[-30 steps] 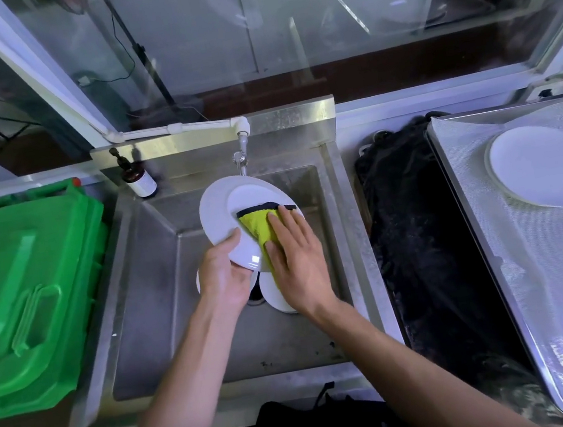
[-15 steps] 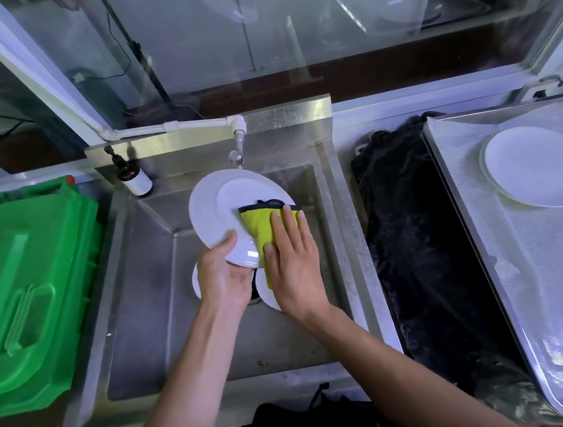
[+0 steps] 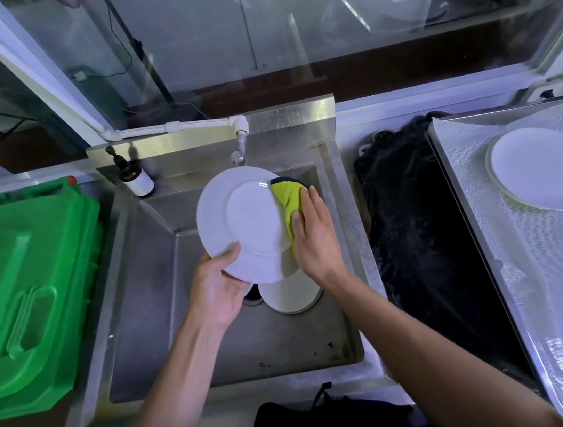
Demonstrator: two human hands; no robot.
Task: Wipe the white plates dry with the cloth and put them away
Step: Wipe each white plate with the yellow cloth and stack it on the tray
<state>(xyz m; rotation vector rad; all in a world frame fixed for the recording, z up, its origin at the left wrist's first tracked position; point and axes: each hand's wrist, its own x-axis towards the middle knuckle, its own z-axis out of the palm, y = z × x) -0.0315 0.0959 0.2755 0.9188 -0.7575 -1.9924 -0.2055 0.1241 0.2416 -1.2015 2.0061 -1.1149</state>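
No writing to read here: the brown pump bottle (image 3: 135, 178) on the back left corner of the sink (image 3: 148, 306) has a white label, but the print on it is too small to make out.

Over the basin, the left hand (image 3: 217, 292) grips the near rim of a white plate (image 3: 242, 226), thumb curled over the top face, fingers tucked underneath. The plate is tilted, its far edge up by the tap (image 3: 239, 146). It is plain glossy white, round, with a broad flat rim and a shallow well, and a small highlight near its upper right.

The right hand (image 3: 314, 237) lies flat, fingers straight and together, pressing a yellow-green cloth (image 3: 287, 199) against the right side of the plate. The cloth has a dark edge at its top and is folded over the rim.

Below the held plate, another white plate (image 3: 292, 294) rests on the sink floor, just beside the drain, partly hidden.

Off to the right, a third white plate (image 3: 545, 168) sits on a metal tray (image 3: 451, 188) lined with a pale mat. Between sink and tray lies a black cloth (image 3: 417, 229). On the left, a green bin (image 3: 18, 296) with its lid down.
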